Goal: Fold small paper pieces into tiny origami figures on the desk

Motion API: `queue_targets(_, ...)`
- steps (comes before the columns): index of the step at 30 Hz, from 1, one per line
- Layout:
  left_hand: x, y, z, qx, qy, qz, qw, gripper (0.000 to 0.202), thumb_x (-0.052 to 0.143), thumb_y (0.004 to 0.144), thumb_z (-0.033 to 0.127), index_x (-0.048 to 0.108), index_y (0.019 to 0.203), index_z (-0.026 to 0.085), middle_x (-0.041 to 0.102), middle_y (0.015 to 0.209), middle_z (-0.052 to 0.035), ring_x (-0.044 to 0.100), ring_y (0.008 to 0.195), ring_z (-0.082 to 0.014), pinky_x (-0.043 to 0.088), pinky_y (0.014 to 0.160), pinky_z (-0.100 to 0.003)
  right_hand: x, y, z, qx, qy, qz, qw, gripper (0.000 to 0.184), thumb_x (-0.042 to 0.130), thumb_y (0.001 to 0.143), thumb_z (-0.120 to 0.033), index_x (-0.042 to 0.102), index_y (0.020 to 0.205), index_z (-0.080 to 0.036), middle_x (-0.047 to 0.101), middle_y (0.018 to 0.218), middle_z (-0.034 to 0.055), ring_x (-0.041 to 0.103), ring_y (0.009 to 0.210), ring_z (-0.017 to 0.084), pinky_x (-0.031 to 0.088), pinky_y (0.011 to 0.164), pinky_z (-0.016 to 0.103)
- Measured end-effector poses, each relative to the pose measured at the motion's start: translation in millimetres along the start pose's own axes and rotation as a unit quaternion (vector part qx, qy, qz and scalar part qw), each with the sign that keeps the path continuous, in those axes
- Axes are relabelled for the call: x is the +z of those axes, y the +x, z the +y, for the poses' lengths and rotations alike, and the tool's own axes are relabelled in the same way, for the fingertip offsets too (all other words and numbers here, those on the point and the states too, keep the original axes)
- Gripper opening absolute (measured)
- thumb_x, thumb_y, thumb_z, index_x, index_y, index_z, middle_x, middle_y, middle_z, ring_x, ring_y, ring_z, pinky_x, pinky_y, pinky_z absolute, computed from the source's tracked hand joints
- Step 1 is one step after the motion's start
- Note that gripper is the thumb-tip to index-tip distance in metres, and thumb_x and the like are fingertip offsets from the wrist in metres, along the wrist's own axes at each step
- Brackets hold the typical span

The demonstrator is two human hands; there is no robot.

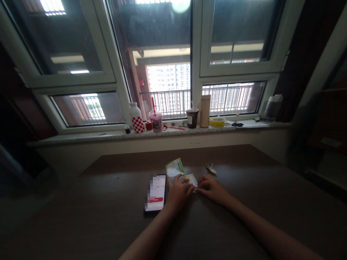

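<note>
A small white, yellow-edged paper piece (192,178) lies on the dark table, partly hidden by my fingers. My left hand (178,190) bends over its left side, with thumb and forefinger closed at its near edge and the other fingers spread on the table. From the right, my right hand (213,188) pinches the near right edge, fingers curled, close to the left fingertips. Just beyond my left hand is a green-and-white printed card or packet (175,167). A phone (156,195) with a lit screen lies left of that hand.
A small crumpled wrapper or figure (210,168) lies beyond my right hand on the table (114,231). Along the windowsill (114,135) stand a checkered bottle (137,121), a pink drink cup (155,122), a dark drink cup (192,118), a tan flask (205,112), yellow tape (217,122) and black scissors (237,124).
</note>
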State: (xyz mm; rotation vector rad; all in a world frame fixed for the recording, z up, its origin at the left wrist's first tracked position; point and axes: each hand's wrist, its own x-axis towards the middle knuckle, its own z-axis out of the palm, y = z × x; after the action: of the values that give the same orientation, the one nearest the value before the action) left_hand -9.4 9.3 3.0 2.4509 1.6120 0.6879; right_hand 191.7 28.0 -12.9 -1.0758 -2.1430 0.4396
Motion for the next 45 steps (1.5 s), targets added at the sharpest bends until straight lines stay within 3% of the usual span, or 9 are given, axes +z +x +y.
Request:
queue_targets(6, 0.5, 1.0, -0.2, -0.002, -0.010, 0.003, 1.000, 0.024, 0.051, 0.092, 0.043, 0.074, 0.096, 0.036, 0.068, 0.119, 0.0011, 0.042, 0.130, -0.0297, -0.003, 0.109, -0.073, 0.9, -0.3, -3.7, -0.024, -0.088, -0.006, 0.996, 0.016, 0.063, 0.085, -0.031, 0.073, 0.076, -0.022, 0.067, 0.085, 0.0045, 0.060, 0.089, 0.020, 0.044, 0.083, 0.034)
queue_targets(14, 3.3, -0.5, -0.6, 0.017, 0.015, 0.015, 1.000, 0.025, 0.061, 0.086, 0.044, 0.068, 0.108, 0.034, 0.066, 0.123, -0.0013, 0.042, 0.131, -0.0310, 0.000, 0.111, -0.072, 3.8, 1.1, -1.5, -0.030, -0.127, 0.032, 0.991, 0.007, 0.062, 0.080, -0.020, 0.065, 0.074, -0.020, 0.068, 0.078, 0.0006, 0.063, 0.082, 0.018, 0.029, 0.107, 0.046)
queue_targets(19, 10.6, 0.7, -3.4, -0.002, 0.035, 0.041, 0.999, 0.055, 0.066, 0.081, 0.039, 0.049, 0.133, 0.031, 0.057, 0.134, -0.0054, 0.041, 0.132, -0.0321, 0.013, 0.109, -0.073, 4.0, 1.5, 1.4, -0.008, -0.093, 0.059, 0.994, 0.010, 0.062, 0.077, -0.018, 0.058, 0.068, -0.020, 0.065, 0.071, -0.0010, 0.060, 0.074, 0.017, 0.033, 0.103, 0.044)
queue_targets(25, 11.2, 0.2, -1.8, -0.024, 0.065, 0.076, 0.995, 0.054, 0.069, 0.078, 0.042, 0.054, 0.123, 0.017, 0.056, 0.129, -0.0131, 0.045, 0.127, -0.0302, 0.017, 0.114, -0.063, 4.8, 2.6, 6.5, 0.038, -0.107, 0.100, 0.988, 0.014, 0.061, 0.070, -0.015, 0.052, 0.061, -0.020, 0.062, 0.073, 0.0014, 0.057, 0.079, 0.020, 0.040, 0.088, 0.037)
queue_targets(33, 10.4, 2.1, -2.7, 0.035, 0.034, -0.015, 0.999, 0.044, 0.055, 0.089, 0.033, 0.048, 0.132, 0.041, 0.053, 0.140, 0.0007, 0.031, 0.138, -0.0326, 0.002, 0.106, -0.078, 2.7, 3.5, 9.3, 0.058, -0.082, 0.101, 0.990, 0.019, 0.058, 0.075, -0.022, 0.045, 0.061, -0.021, 0.060, 0.076, 0.0036, 0.054, 0.081, 0.021, 0.042, 0.082, 0.036)
queue_targets(37, 9.3, 2.2, -3.9, 0.034, 0.024, -0.057, 0.997, 0.038, 0.048, 0.092, 0.037, 0.051, 0.130, 0.044, 0.049, 0.145, 0.0050, 0.025, 0.141, -0.0355, 0.000, 0.103, -0.081, 3.9, 3.0, 12.6, 0.057, -0.067, 0.138, 0.987, 0.012, 0.062, 0.073, -0.023, 0.050, 0.078, -0.020, 0.060, 0.088, 0.0068, 0.055, 0.088, 0.024, 0.045, 0.084, 0.039)
queue_targets(40, 7.6, 2.1, -4.4, 0.039, 0.025, -0.074, 0.996, 0.038, 0.044, 0.094, 0.038, 0.050, 0.131, 0.045, 0.047, 0.146, 0.0066, 0.023, 0.142, -0.0356, -0.004, 0.102, -0.081, 4.2, 2.5, 15.7, 0.031, -0.062, 0.153, 0.986, 0.029, 0.062, 0.071, -0.017, 0.055, 0.099, -0.019, 0.060, 0.105, 0.0104, 0.055, 0.102, 0.027, 0.045, 0.091, 0.044)
queue_targets(43, 7.1, 2.3, -4.4, 0.043, 0.027, -0.088, 0.995, 0.040, 0.042, 0.094, 0.036, 0.048, 0.132, 0.046, 0.046, 0.147, 0.0060, 0.022, 0.143, -0.0354, -0.006, 0.102, -0.081, 1.9, 1.7, 17.0, -0.039, -0.079, 0.100, 0.991, 0.034, 0.059, 0.074, -0.013, 0.060, 0.107, -0.022, 0.058, 0.122, 0.0099, 0.051, 0.117, 0.027, 0.038, 0.103, 0.049)
queue_targets(45, 7.6, 2.3, -4.2, 0.044, 0.030, -0.091, 0.994, 0.041, 0.042, 0.094, 0.034, 0.047, 0.133, 0.045, 0.046, 0.147, 0.0048, 0.023, 0.143, -0.0342, -0.006, 0.102, -0.080, -0.2, 1.0, 16.8, -0.073, -0.094, 0.048, 0.992, 0.030, 0.057, 0.078, -0.011, 0.065, 0.104, -0.024, 0.063, 0.119, 0.0081, 0.053, 0.117, 0.025, 0.036, 0.105, 0.050)
